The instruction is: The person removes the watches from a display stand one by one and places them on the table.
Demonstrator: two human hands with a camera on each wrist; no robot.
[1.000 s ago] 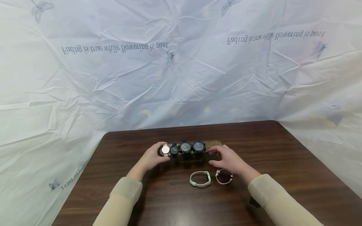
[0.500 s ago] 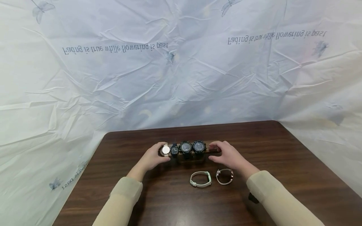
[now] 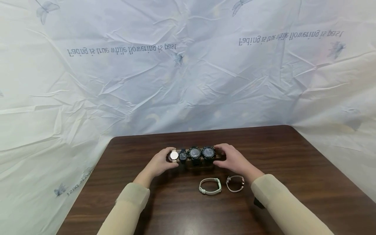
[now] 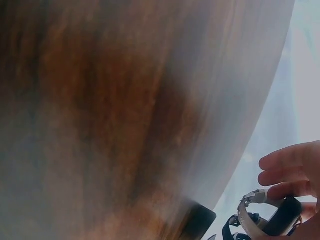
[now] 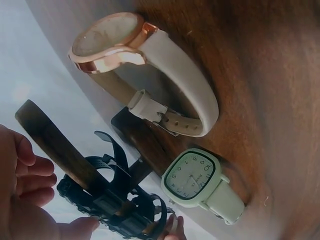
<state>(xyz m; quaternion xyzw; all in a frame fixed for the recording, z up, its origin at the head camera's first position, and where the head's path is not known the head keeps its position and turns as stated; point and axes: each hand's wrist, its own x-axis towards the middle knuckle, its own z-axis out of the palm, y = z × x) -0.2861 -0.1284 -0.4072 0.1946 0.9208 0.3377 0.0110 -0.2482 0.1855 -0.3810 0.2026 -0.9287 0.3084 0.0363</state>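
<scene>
- Currently, the wooden watch bar (image 3: 192, 157) is gripped at both ends above the table (image 3: 293, 169): left hand (image 3: 160, 163) curled round one end, right hand (image 3: 232, 160) round the other, keeping it level.
- Four watches (image 3: 191, 153) are strapped round it, faces forward.
- The mint watch (image 3: 210, 186) and rose-gold watch (image 3: 235, 183) lie loose just before it.

I see the right hand (image 3: 233, 160) has slid left along the wooden stand (image 3: 218, 157), now just beside the big black watch (image 3: 208, 152); its fingers cover the stand end that showed before; left hand (image 3: 160, 163) and stand sit slightly farther back.
</scene>
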